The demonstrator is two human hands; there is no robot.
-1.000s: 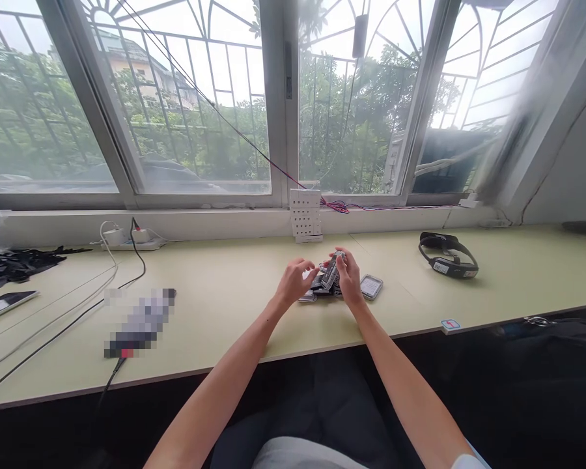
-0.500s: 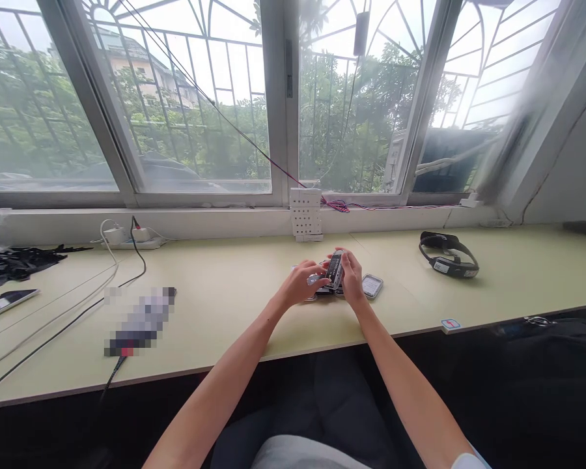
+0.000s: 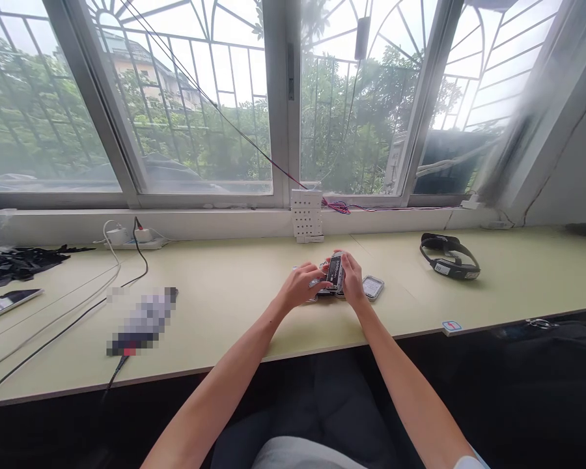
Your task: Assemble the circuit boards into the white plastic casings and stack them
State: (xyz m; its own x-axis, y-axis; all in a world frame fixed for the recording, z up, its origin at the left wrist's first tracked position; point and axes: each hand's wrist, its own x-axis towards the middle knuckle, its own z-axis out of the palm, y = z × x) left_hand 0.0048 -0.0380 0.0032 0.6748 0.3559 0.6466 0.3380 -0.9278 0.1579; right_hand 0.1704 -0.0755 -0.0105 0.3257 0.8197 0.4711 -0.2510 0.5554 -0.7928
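Above the table, between both hands, an opened phone-like device with a black battery is held tilted up. White print on the battery seems to read 3000mAh. My right hand is wrapped round the device's right side. From the left, my left hand closes its fingers and thumb at the device's left edge. Beneath the hands lie more dark and silvery parts, mostly hidden. A light grey rectangular case piece rests flat beside my right hand.
A black headband device lies on the right of the table. To the left are a blurred-out object, cables, a phone, black scraps and a power strip. A white perforated block stands by the window.
The device with the battery has turned slightly more upright in my hands, its face showing more. The whole view has shifted a little; other things stay in place.
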